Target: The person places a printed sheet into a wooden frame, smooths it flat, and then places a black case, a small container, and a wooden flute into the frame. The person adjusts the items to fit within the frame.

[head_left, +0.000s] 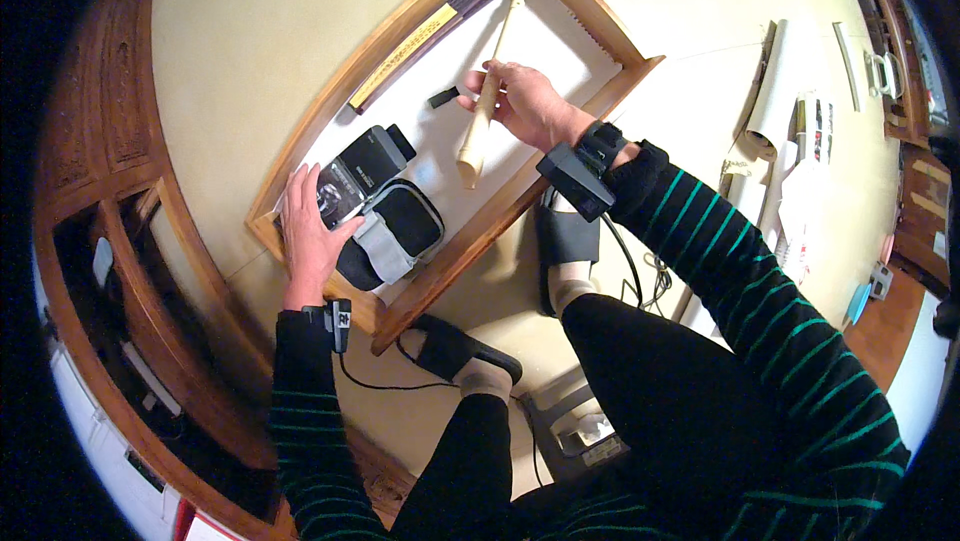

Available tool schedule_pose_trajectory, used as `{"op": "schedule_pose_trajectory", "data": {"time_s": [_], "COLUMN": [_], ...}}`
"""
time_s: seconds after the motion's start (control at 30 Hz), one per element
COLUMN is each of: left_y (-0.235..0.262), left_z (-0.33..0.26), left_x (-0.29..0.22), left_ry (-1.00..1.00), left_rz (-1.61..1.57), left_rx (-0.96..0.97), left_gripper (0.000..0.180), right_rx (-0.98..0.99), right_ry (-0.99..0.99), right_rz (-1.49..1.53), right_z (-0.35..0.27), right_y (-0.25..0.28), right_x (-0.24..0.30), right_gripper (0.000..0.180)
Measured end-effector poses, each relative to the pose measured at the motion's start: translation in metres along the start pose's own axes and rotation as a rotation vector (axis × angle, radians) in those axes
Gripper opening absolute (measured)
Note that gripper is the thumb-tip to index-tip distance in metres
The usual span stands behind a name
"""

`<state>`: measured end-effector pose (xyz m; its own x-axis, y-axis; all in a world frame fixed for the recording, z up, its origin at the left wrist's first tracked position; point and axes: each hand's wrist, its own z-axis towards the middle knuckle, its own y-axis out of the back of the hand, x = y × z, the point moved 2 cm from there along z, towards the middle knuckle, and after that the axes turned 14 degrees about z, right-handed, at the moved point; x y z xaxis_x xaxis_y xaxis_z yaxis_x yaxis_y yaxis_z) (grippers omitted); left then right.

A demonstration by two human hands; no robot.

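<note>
A cream recorder [481,127] lies slantwise over the wooden drawer [598,3], held about its middle by the fingers and thumb of my right hand [530,106]. Its wider end points toward me. At the drawer's near left corner is my left hand [312,234], fingers and thumb apart, against a black box [368,163] with a picture on it. The thumb reaches a grey and black zipped pouch [385,244] beside that box. Between the box and the recorder lies a small black piece [443,98]. A long dark purple box with a yellow label [405,56] rests along the far left wall.
Carved dark wood furniture [100,121] with open drawer slots stands on the left. To the right, rolled papers [770,91] lie on the pale floor. A black cable [635,271] runs by my slippered feet, and a grey device [580,431] sits between my legs.
</note>
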<state>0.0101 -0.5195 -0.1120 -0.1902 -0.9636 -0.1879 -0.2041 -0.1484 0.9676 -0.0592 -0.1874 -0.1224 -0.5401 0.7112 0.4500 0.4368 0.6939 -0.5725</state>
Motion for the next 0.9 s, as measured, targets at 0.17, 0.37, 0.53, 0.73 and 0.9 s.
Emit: {"op": "schedule_pose_trajectory", "data": {"time_s": [0.17,0.37,0.53,0.73,0.9], "left_y": [-0.013,-0.003,-0.015,-0.016,-0.022], "left_z": [0.011,0.086,0.14,0.128,0.117], "left_x": [-0.009,-0.06,-0.088,-0.089,-0.093], "left_ry": [0.073,-0.146,-0.079,-0.066,-0.071], "left_rz": [0.076,-0.019,0.321,0.186,0.075], "left_rx": [-0.102,-0.378,-0.143,-0.233,-0.172], "left_gripper": [0.08,0.054,0.029,0.026,0.039], "right_rx": [-0.033,-0.081,-0.04,-0.041,-0.03], "right_ry": [0.017,0.047,0.067,0.087,0.152], "right_rz": [0.084,-0.009,-0.035,-0.024,0.003], "right_z": [0.001,-0.003,-0.009,-0.009,-0.012], "right_y": [-0.001,-0.007,-0.002,0.006,0.006], "right_x": [-0.005,-0.005,0.002,0.012,0.016], "right_gripper": [0.017,0.023,0.022,0.022,0.022]}}
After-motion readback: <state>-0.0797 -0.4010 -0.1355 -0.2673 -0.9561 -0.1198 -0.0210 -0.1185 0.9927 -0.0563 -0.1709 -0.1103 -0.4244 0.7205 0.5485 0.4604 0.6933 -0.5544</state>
